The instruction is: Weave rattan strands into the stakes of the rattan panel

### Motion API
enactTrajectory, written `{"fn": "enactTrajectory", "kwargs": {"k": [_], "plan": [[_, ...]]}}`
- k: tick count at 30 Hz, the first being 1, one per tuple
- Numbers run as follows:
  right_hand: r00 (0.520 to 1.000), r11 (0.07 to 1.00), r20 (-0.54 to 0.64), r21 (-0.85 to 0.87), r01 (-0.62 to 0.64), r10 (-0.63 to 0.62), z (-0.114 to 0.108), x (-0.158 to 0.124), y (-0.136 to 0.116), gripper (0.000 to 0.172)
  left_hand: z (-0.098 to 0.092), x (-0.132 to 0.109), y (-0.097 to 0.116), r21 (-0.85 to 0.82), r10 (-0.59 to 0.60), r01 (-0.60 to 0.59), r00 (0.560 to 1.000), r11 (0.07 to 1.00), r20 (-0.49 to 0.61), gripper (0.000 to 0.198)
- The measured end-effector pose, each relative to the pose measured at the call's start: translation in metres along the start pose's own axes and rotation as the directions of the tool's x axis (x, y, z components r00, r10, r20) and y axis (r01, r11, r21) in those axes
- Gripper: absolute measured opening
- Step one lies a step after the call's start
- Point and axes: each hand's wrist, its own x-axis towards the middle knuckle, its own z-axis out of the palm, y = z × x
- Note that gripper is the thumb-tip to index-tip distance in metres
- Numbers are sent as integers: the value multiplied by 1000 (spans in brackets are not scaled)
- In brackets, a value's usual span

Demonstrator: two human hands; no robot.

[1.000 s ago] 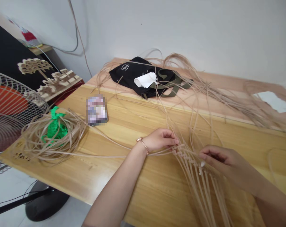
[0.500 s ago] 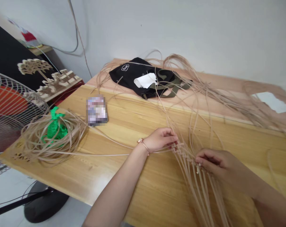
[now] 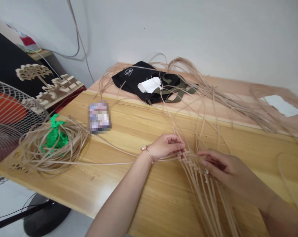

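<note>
Thin tan strips cross in a narrow woven band (image 3: 191, 164) that slants over the wooden table (image 3: 114, 194), with long loose ends fanning toward the near edge. My left hand (image 3: 167, 146), with a bracelet at its wrist, pinches the strips at the band's upper left end. Over the band's right side is my right hand (image 3: 219, 164), its thumb and forefinger apart at the strips; its other fingers are curled and partly hidden. Two strips run left from my left hand to a large coil (image 3: 73, 141) bearing a green wrapping (image 3: 56, 136).
Behind lie a black bag (image 3: 136, 77), white paper (image 3: 150, 85) and a long bundle of strips (image 3: 228, 100). A pixelated box (image 3: 99, 117) stands left of centre. A fan (image 3: 8, 108) is at the far left, another white sheet (image 3: 282, 105) at the right.
My right hand's thumb and forefinger have spread, and its forefinger has moved up and left along the band. My left hand keeps its hold. The view has shifted slightly.
</note>
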Motion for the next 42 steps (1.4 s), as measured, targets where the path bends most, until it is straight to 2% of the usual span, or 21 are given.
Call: {"fn": "enactTrajectory", "kwargs": {"k": [3, 7, 12, 19, 26, 30, 35, 42], "plan": [[997, 997, 67, -55, 45, -42, 1, 2, -5, 26, 1, 0, 1, 10, -14, 14, 1000, 1000, -17, 30], [987, 979, 4, -124, 159, -160, 6, 6, -13, 26, 1, 0, 1, -3, -9, 9, 1000, 1000, -19, 29], [943, 926, -91, -243, 290, -320, 12, 8, -15, 27, 0, 0, 3, 49, 4, -3, 1000, 999, -23, 26], [894, 856, -145, -385, 344, -425, 15, 1, -12, 36, 0, 0, 4, 61, -14, 15, 1000, 998, -22, 27], [881, 849, -181, -406, 338, -437, 24, -9, -12, 35, 0, -1, 4, 45, -34, 36, 999, 998, -39, 29], [910, 881, -170, -370, 297, -378, 29, -7, -9, 28, 0, -1, 4, 31, -19, 21, 999, 999, -36, 27], [965, 945, -113, -255, 203, -238, 27, -2, -17, 23, 1, -1, 4, 4, -44, 44, 998, 999, -40, 27], [966, 967, -190, -219, 133, -176, 29, 0, -19, 21, 1, 0, 4, -8, -43, 42, 998, 999, -46, 29]]}}
